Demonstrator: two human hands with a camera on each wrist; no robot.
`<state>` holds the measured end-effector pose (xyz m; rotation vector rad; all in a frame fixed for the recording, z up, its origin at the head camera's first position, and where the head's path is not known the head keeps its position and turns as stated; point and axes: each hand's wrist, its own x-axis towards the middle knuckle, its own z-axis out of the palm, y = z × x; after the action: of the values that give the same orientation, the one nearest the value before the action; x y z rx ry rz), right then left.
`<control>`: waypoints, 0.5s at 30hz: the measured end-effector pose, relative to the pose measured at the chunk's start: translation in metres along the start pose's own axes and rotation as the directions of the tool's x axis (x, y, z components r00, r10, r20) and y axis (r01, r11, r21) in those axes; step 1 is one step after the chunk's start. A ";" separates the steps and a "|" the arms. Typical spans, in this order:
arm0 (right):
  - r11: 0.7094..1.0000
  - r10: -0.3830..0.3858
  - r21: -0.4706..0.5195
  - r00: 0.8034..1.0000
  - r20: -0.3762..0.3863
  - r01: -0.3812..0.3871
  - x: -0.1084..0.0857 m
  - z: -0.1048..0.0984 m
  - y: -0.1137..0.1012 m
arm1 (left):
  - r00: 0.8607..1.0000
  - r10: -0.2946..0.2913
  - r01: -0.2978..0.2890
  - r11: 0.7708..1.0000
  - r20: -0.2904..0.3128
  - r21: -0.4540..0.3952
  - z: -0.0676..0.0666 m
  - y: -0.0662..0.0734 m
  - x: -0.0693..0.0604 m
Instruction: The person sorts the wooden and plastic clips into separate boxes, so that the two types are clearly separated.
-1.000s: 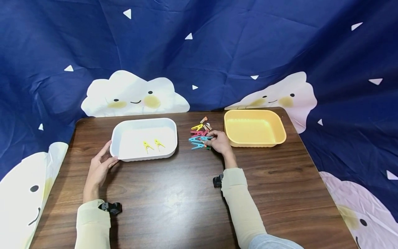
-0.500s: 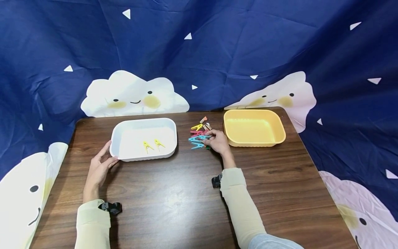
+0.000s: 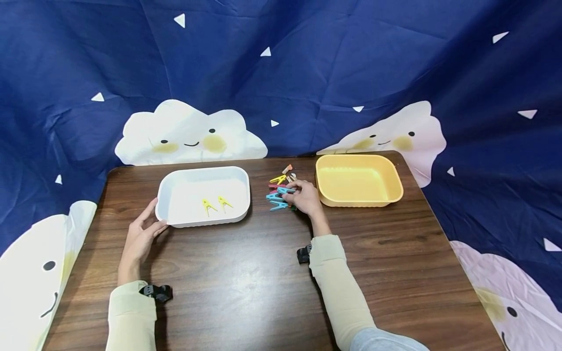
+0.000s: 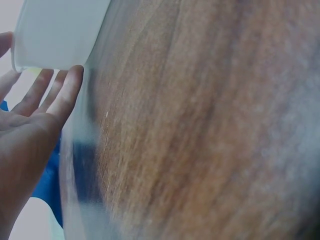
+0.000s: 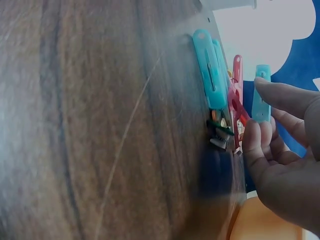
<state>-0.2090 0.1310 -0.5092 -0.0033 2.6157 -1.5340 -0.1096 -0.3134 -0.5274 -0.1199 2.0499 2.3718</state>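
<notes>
My left hand (image 3: 139,239) rests against the left end of a white plastic tray (image 3: 175,176), fingers nearly straight; two yellow clothespins (image 3: 216,205) lie inside. From the left wrist view, the fingertips touch the tray's (image 4: 60,35) outer wall. Between thumb and fingers, my right hand (image 3: 307,198) pinches a light-blue clothespin (image 5: 261,95), raised just above the pile. Beneath and beside it are more blue clothespins (image 5: 207,70), pink ones (image 5: 237,67), a yellow one (image 3: 278,179) and wooden pegs (image 3: 287,169). The hand partly hides the pile.
A yellow plastic tray (image 3: 357,201) stands right of the pile, close to the right hand. The brown wooden table (image 3: 246,282) extends toward the person. A blue cloth (image 3: 303,73) with cloud prints hangs behind the table's back edge.
My right hand has shifted slightly up and left, lifting the blue clothespin a little off the pile. The left hand and both trays stay where they were.
</notes>
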 end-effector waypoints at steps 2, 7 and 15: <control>1.000 -0.004 -0.011 1.000 0.000 0.004 0.001 0.002 0.000 | 1.000 0.011 -0.011 1.000 0.008 -0.009 0.000 -0.001 0.000; 0.997 -0.004 -0.077 1.000 -0.017 0.003 0.003 0.005 -0.001 | 1.000 0.013 -0.012 1.000 0.012 -0.028 0.001 0.000 0.001; 0.993 -0.037 -0.115 0.999 -0.033 0.033 0.005 0.012 -0.009 | 1.000 0.007 -0.007 1.000 -0.003 -0.011 0.001 -0.001 0.001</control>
<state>-0.2135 0.1159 -0.5079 -0.0324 2.7413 -1.4051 -0.1107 -0.3126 -0.5282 -0.1169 2.0428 2.3884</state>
